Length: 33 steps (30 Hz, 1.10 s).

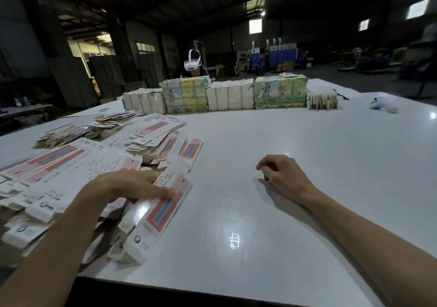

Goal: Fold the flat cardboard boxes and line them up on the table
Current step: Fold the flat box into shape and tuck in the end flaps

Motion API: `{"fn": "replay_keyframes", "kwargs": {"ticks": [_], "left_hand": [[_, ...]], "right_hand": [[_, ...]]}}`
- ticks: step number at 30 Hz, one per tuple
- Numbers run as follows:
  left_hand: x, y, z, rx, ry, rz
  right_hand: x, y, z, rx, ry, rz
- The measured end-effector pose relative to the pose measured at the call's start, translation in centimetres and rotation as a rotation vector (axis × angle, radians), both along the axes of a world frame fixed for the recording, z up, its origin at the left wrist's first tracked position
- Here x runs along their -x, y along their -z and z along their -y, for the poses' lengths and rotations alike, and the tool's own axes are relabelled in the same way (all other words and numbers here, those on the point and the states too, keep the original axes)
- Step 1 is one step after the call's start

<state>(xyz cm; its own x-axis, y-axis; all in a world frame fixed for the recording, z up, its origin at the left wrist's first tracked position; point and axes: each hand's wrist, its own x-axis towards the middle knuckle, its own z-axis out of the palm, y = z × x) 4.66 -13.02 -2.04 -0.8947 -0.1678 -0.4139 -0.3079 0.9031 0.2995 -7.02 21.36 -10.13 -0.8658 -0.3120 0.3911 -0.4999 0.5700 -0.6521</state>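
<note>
Table [307,165]: spreading white and glossy.
Flat boxes [94,165]: lying heaped at 9 o'clock.
Bundles [224,94]: standing in a row at 12 o'clock.
Left hand [123,186]: pressing straight fingers on the heap, 8 o'clock.
Right hand [281,176]: resting loosely curled, gripping nothing, 3 o'clock.

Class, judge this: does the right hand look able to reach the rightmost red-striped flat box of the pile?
Probably yes: only bare table lies between the right hand and that flat box, and the hand seems to hold nothing.

Head-worn view, facing forward and down, close over table [295,141]
</note>
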Motion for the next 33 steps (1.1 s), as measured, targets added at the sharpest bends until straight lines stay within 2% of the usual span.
{"fn": "replay_keyframes", "kwargs": {"ticks": [3,7,9,11,15,19,23,28,33], "left_hand": [[-0.3,-0.5,-0.7,-0.332,0.017,0.043],[0.9,-0.5,-4.7,-0.879,0.117,0.066],[2.3,0.0,-7.8,-1.051,0.196,0.056],[3.9,0.3,-11.1,-1.158,0.188,0.064],[7.0,0.6,-15.9,-1.315,0.007,0.104],[9.1,2.8,-19.5,-1.404,-0.062,0.006],[9.6,5.7,-20.4,-1.502,-0.123,-0.066],[9.4,6.5,-19.9,-1.426,-0.121,-0.296],[9.2,6.8,-20.4,-1.387,-0.095,-0.307]], "right_hand": [[0.1,0.1,-0.1,0.009,0.0,-0.001],[0.2,0.3,-0.1,0.069,-0.004,-0.003],[0.4,0.0,-0.1,0.147,-0.02,-0.011],[0.6,-0.4,-0.6,0.258,-0.008,-0.022],[1.5,-1.0,-2.5,0.483,0.13,-0.076],[2.2,-1.2,-3.7,0.557,0.217,-0.104],[2.9,-1.0,-3.5,0.417,0.177,-0.155],[2.9,-0.2,-2.6,0.161,0.085,-0.169],[2.6,-0.5,-2.7,0.099,0.1,-0.147]]}}
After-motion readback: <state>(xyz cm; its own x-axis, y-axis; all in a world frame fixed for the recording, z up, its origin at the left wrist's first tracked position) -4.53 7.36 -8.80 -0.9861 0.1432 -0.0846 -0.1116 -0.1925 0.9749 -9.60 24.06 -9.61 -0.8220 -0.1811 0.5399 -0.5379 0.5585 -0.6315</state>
